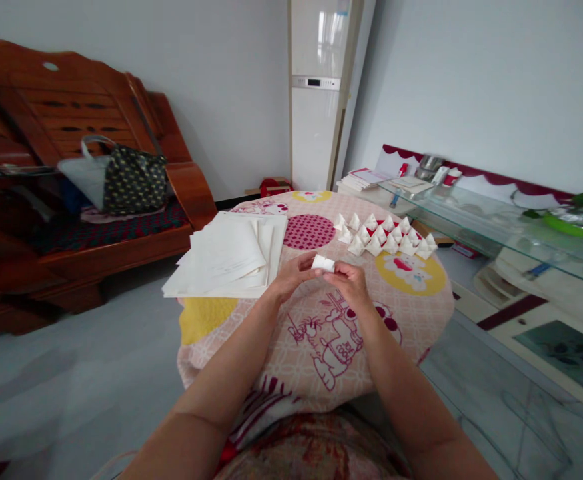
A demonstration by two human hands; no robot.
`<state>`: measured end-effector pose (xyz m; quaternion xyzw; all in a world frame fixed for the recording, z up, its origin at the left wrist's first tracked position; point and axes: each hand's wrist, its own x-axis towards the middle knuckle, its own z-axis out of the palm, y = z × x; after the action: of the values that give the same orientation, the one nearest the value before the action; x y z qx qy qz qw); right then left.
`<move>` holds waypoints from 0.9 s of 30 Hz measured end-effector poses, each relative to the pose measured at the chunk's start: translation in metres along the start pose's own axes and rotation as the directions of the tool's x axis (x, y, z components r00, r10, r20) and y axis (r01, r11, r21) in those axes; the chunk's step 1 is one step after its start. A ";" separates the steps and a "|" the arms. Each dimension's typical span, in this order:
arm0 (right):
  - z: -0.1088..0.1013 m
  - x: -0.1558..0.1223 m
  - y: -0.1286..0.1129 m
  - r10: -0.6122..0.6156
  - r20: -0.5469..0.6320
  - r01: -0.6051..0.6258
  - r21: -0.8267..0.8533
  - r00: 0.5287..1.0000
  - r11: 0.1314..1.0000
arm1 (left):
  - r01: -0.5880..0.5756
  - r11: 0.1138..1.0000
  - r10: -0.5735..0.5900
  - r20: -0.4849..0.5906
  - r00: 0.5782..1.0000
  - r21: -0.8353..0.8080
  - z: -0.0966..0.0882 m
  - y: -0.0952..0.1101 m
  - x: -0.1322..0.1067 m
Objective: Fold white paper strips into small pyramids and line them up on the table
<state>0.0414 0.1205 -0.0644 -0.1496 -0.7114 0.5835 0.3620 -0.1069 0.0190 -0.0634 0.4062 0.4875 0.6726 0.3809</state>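
Observation:
Between my two hands, above the middle of the table, is a small folded piece of white paper (324, 264). My left hand (294, 275) grips its left side, fingers bent around it. On the other side my right hand (352, 280) pinches its right edge. Several folded white paper pieces with pointed tops (382, 237) stand in rows beyond my right hand. To the left of my left hand lies a stack of white paper sheets (226, 257), loosely piled and partly overlapping.
A patterned pink cloth (291, 347) covers the round table. At the right is a glass-topped cabinet (491, 233) bearing papers, cups and a green dish (576, 225). A wooden bench (86, 120) holding bags (134, 180) stands at the left, and a tall white appliance (316, 127) behind.

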 end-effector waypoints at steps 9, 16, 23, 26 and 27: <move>-0.002 0.000 -0.003 -0.146 0.020 0.147 -0.182 0.989 0.972 | -0.014 1.000 0.013 0.047 0.999 0.016 0.000 0.000 0.000; -0.004 0.001 0.000 -0.127 -0.014 0.124 -0.148 0.992 0.981 | -0.014 0.999 0.018 0.120 0.993 -0.038 -0.004 0.004 -0.005; -0.004 0.000 0.000 -0.144 -0.007 0.141 -0.168 0.990 0.976 | -0.084 0.987 0.080 0.038 0.996 0.137 -0.003 0.001 -0.005; -0.004 0.001 -0.001 -0.154 -0.005 0.150 -0.182 0.988 0.972 | -0.101 0.982 0.093 0.057 0.994 0.160 -0.002 0.001 -0.004; -0.004 0.001 0.000 -0.155 -0.005 0.151 -0.189 0.988 0.970 | -0.104 0.981 0.095 0.063 0.993 0.165 -0.002 0.001 -0.004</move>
<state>0.0438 0.1239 -0.0636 -0.1336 -0.7691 0.4827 0.3970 -0.1077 0.0145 -0.0635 0.4789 0.5108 0.6361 0.3244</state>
